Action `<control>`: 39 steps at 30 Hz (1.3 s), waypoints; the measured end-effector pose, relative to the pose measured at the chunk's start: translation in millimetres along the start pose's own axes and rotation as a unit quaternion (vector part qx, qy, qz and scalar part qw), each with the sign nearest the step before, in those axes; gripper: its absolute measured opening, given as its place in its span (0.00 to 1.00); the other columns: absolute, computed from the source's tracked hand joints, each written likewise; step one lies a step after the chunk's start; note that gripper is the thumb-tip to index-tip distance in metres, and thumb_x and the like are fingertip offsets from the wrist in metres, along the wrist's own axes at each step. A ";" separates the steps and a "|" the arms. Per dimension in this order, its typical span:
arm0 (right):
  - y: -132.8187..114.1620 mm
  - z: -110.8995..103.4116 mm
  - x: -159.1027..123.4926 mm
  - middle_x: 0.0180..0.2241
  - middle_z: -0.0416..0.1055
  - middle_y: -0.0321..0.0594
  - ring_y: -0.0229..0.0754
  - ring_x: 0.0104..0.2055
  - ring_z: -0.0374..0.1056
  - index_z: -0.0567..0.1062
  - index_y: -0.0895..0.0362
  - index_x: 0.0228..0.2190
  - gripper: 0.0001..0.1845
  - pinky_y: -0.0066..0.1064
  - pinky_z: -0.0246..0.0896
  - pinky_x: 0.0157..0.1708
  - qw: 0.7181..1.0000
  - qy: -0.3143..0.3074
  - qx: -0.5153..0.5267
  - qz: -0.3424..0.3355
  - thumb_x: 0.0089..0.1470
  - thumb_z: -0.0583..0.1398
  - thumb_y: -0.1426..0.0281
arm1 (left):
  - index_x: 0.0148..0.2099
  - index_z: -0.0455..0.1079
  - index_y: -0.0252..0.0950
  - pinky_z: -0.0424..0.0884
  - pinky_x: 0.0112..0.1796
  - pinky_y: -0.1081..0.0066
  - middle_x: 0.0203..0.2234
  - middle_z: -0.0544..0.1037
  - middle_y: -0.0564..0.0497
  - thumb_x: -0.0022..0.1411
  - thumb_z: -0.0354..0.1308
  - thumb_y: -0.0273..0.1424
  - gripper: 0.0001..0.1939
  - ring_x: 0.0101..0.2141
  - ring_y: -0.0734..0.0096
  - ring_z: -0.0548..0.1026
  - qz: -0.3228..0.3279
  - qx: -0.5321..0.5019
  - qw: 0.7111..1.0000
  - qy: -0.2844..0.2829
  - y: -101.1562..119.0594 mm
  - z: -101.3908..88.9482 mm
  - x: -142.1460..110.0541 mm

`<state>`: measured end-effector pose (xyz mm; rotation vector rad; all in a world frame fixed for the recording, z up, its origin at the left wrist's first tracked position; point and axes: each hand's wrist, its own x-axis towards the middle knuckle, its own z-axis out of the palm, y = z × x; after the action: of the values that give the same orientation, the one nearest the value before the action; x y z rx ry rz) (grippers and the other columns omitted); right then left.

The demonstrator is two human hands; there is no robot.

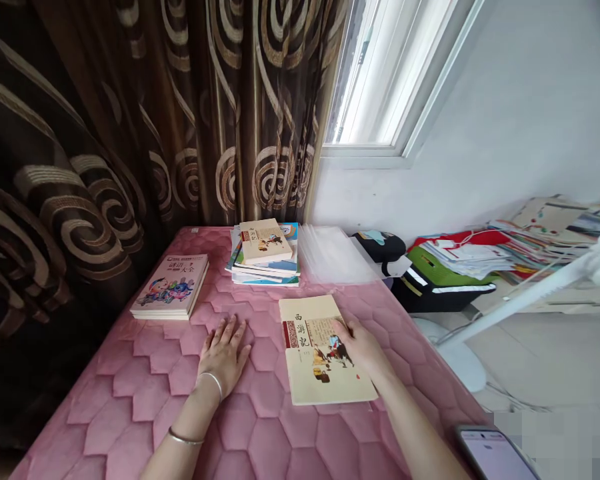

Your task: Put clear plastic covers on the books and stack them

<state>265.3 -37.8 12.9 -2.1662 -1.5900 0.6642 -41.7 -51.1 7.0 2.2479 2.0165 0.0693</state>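
My left hand lies flat, fingers spread, on the pink quilted surface. A bracelet circles its wrist and a bangle sits further up the forearm. To its right, my right hand holds the right edge of a cream paperback book, thumb on the cover and the other fingers mostly hidden. The book's cover faces up, with large dark characters and painted figures. Beyond my left hand, two stacked books with a cartoon cover lie at the left edge.
At the back stands a pile of books, topped by a small cream book. Beside it lie clear plastic sleeves. A phone is at the lower right. Past the right edge are a white lamp and a green-and-black bag.
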 end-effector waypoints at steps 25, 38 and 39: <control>0.6 1.5 1.8 0.33 0.76 0.44 0.46 0.38 0.71 0.71 0.55 0.26 0.17 0.28 0.56 0.30 0.998 -0.030 0.051 0.000 0.57 0.53 0.56 | 0.68 0.42 0.39 0.40 0.62 0.48 0.67 0.44 0.40 0.48 0.66 0.40 0.52 0.66 0.54 0.39 0.197 -0.155 0.958 -0.137 55.3 -5.9 -32.7; 5.4 2.6 2.1 0.29 0.75 0.42 0.44 0.33 0.69 0.68 0.55 0.23 0.18 0.28 0.52 0.27 0.998 -0.018 0.049 -0.026 0.56 0.53 0.56 | 0.67 0.50 0.37 0.44 0.61 0.44 0.63 0.59 0.41 0.54 0.61 0.35 0.40 0.65 0.51 0.47 0.214 -0.085 0.969 -0.092 58.5 2.9 -36.3; 5.9 2.1 2.1 0.30 0.75 0.42 0.44 0.33 0.69 0.68 0.55 0.23 0.17 0.28 0.52 0.27 0.998 -0.023 0.055 -0.027 0.56 0.53 0.57 | 0.67 0.50 0.37 0.44 0.61 0.45 0.63 0.59 0.40 0.55 0.60 0.35 0.40 0.65 0.52 0.46 0.212 -0.079 0.969 -0.095 59.5 2.1 -36.9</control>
<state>269.3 -37.5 7.5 -2.0364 -1.5912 0.7716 13.2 -94.1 13.8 2.4325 1.3625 0.0473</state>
